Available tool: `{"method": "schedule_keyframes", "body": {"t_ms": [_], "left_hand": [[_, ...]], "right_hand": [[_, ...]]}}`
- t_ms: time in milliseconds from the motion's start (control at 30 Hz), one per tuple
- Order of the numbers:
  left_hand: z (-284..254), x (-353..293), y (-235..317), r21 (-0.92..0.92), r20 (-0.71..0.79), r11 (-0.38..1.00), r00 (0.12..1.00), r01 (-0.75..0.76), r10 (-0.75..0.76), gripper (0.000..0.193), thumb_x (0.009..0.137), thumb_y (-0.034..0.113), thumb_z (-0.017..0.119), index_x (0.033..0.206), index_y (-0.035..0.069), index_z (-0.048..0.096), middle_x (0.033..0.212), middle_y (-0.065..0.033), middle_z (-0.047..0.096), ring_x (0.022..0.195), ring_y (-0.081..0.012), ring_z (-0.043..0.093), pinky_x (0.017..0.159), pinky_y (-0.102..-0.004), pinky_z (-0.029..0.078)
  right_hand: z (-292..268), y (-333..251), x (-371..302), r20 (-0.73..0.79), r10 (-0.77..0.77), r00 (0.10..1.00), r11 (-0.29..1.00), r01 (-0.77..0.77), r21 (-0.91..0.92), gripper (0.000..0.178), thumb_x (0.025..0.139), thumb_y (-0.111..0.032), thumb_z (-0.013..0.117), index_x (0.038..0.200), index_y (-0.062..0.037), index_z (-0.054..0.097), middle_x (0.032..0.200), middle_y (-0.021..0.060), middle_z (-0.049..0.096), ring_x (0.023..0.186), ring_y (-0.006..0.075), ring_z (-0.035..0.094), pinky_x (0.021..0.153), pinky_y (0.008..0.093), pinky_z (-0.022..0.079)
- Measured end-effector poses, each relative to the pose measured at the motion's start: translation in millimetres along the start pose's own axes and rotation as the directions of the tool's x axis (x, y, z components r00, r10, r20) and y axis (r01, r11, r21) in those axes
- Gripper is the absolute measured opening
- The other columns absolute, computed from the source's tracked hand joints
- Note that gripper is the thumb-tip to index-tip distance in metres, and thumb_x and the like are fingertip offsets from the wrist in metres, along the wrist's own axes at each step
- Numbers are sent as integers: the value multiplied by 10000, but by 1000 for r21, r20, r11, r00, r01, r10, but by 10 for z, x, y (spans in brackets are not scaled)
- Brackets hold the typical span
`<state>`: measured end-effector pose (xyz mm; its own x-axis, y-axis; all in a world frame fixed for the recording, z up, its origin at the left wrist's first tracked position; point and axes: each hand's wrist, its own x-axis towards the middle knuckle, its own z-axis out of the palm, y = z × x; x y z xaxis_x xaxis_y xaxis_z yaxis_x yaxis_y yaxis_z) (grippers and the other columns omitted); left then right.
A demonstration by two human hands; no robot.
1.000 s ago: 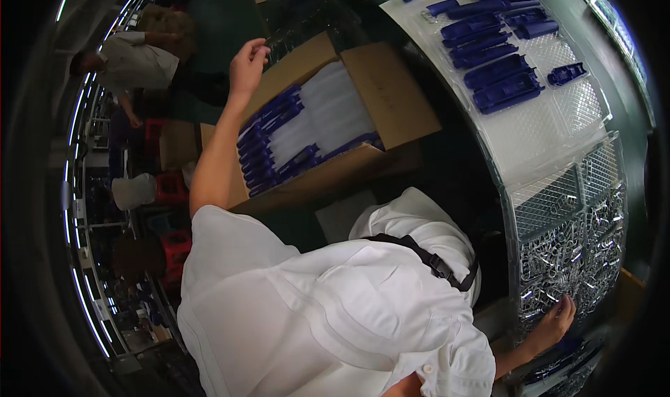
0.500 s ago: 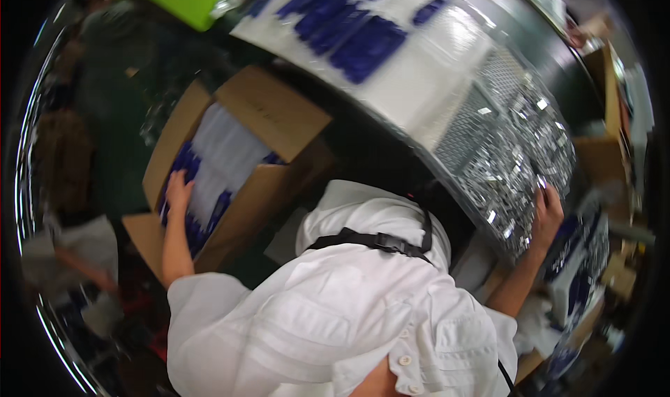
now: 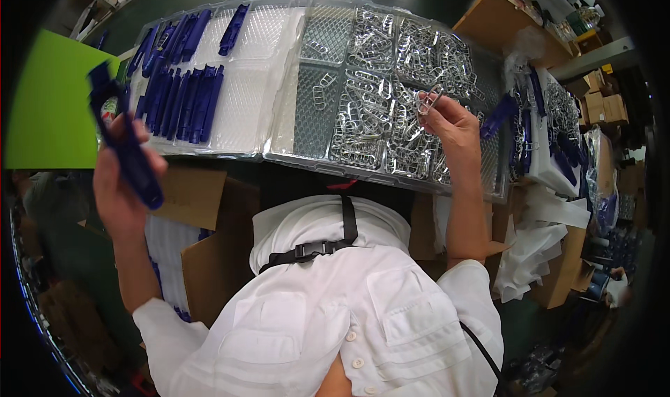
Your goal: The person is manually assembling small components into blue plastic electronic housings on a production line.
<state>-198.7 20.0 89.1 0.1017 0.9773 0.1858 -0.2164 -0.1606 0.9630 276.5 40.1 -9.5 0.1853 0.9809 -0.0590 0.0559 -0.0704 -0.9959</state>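
Observation:
My left hand (image 3: 117, 195) is raised at the left, its fingers closed round a dark blue plastic part (image 3: 139, 172) that is long, with an open frame at its upper end. Over a clear compartment tray (image 3: 317, 128) on the table, my right hand (image 3: 457, 126) pinches a small silver metal buckle-like piece (image 3: 428, 102) between thumb and fingers. Many similar metal pieces (image 3: 359, 111) fill the compartments below it. Left of that tray, several more blue plastic parts (image 3: 202, 104) lie in rows on a white-lined tray (image 3: 246, 118).
A bright green board (image 3: 49, 111) stands at the far left. Below the table edge is an open cardboard box (image 3: 216, 275) holding white sheets and blue parts. At the right are white papers (image 3: 534, 250), more blue parts, metal pieces and cartons (image 3: 604, 107).
My left hand has come up out of the cardboard box with a blue plastic part. My right hand still stays over the metal pieces, and the view has swung round toward the table.

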Motion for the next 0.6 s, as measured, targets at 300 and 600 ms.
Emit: {"method": "schedule_keyframes", "body": {"t_ms": [300, 600], "left_hand": [[1842, 1116, -1111, -211, 416, 774, 771, 598, -482, 513, 1127, 411, 395, 1410, -1, 510, 1014, -92, 660, 683, -100, 614, 522, -216, 536], [2457, 644, -1585, -121, 361, 892, 856, 436, -370, 471, 945, 101, 763, 1357, 5, 555, 1046, -31, 680, 709, -45, 587, 585, -213, 489]], "right_hand": [[-216, 160, -9, 24, -342, 939, 682, 266, -681, 207, 925, -68, 691, 1123, -50, 749, 1013, 111, 716, 870, 290, 708, 779, 369, 550], [-123, -144, -311, -42, -79, 996, 996, 77, -35, 327, 924, 17, 726, 1248, 15, 688, 1039, 65, 749, 891, 96, 689, 778, 232, 552]]}}
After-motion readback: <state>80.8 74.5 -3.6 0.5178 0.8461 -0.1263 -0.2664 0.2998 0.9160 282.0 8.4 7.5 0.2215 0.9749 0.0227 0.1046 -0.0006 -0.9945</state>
